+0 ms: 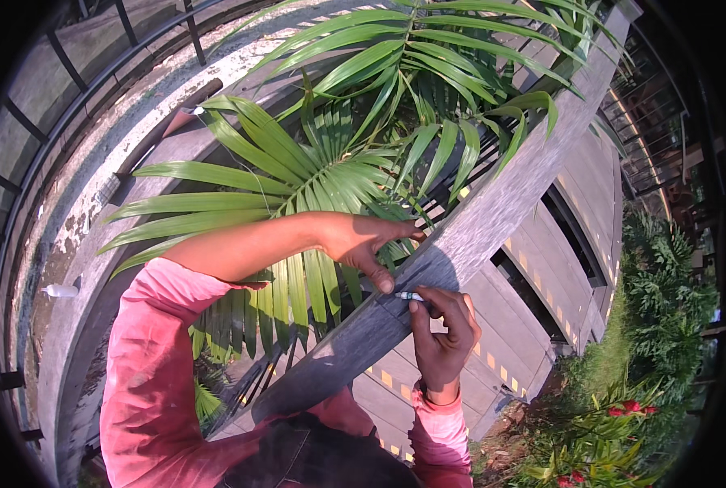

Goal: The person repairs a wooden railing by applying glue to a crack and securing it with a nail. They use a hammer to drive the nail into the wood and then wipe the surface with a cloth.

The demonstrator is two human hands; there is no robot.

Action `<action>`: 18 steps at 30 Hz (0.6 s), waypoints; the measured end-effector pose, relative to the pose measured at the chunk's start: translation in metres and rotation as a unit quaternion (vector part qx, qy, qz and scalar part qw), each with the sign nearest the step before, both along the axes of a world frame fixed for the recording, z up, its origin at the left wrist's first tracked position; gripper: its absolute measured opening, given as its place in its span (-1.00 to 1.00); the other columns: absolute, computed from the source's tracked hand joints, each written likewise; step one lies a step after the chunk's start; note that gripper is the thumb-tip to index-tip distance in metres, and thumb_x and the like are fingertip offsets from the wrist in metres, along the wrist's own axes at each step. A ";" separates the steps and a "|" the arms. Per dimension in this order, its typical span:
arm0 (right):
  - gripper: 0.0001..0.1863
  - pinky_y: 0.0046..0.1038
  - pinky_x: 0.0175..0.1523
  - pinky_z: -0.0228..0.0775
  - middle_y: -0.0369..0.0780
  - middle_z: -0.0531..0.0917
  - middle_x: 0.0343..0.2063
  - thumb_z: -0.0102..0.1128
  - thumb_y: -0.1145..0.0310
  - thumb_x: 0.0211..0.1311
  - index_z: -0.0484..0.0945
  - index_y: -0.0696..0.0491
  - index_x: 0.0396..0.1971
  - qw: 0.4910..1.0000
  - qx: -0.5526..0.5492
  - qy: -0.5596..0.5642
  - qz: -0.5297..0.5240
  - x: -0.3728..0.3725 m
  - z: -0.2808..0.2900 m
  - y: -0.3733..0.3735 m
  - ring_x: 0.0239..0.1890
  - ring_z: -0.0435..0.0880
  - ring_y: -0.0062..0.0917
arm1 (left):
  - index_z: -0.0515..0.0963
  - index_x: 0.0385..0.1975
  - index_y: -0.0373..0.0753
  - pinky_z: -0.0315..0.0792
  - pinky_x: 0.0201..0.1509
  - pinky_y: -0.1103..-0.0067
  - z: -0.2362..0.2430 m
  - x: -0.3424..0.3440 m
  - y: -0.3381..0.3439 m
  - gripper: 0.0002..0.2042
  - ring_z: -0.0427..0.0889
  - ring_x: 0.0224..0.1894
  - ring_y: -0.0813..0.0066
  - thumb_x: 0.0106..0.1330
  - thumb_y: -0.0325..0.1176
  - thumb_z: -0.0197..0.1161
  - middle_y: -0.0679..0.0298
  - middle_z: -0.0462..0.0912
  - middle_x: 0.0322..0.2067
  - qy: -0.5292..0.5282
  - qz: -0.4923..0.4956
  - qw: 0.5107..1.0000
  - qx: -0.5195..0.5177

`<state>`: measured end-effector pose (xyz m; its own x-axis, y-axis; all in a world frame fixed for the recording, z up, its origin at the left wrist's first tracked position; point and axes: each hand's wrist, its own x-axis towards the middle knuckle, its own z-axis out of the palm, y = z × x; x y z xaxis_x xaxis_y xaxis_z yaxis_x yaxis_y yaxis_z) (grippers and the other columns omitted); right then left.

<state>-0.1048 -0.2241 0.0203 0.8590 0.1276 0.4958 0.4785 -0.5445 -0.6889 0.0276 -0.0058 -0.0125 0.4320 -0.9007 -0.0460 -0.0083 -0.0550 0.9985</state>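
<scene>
My left hand (pixel 359 248) is at the grey, weathered rail (pixel 509 179), fingers spread toward its far edge and thumb tip resting near a dark, straight-edged patch or seam. My right hand (pixel 440 333) pinches a small white, pen-like tube (pixel 409 297) with coloured markings, held against the rail just below my left thumb. What its tip touches is too small to tell. Large palm fronds (pixel 298 187) lie along the left side of the rail, behind and under my left forearm.
A curved grey ledge (pixel 78 309), a metal fence (pixel 54 49) and a small white bottle (pixel 60 291) are on the left. Right of the rail, lower down, is grey paving (pixel 566 268) with yellow squares and dark slots, then shrubs (pixel 651 276) with red flowers.
</scene>
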 end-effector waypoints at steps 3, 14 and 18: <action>-0.74 -0.49 -0.28 0.46 -0.21 0.78 -0.29 0.45 0.66 0.07 0.74 0.12 -0.20 0.999 -0.031 0.002 -0.012 0.000 0.004 0.002 -0.40 0.61 -0.49 | -0.24 0.56 -0.52 0.08 0.63 0.31 -0.006 0.005 -0.001 0.38 -0.04 0.62 0.14 -0.02 0.04 0.71 -0.18 -0.06 0.57 -0.041 -0.010 0.999 0.022; -0.75 -0.47 -0.31 0.47 -0.18 0.75 -0.30 0.43 0.67 0.09 0.72 0.15 -0.21 0.999 -0.035 -0.007 -0.011 0.000 0.006 0.005 -0.38 0.64 -0.45 | -0.12 0.56 -0.53 -0.25 0.70 0.31 -0.016 0.006 0.000 0.35 -0.27 0.66 0.04 -0.03 0.14 0.68 -0.28 -0.25 0.59 -0.105 0.004 0.991 0.077; -0.76 -0.49 -0.34 0.46 -0.17 0.76 -0.30 0.40 0.70 0.09 0.66 0.15 -0.23 0.998 -0.045 -0.032 -0.010 0.000 0.002 0.005 -0.39 0.63 -0.46 | -0.15 0.56 -0.51 -0.28 0.70 0.31 -0.021 0.004 0.000 0.36 -0.33 0.66 0.06 -0.03 0.12 0.68 -0.26 -0.25 0.60 -0.078 0.015 0.994 0.069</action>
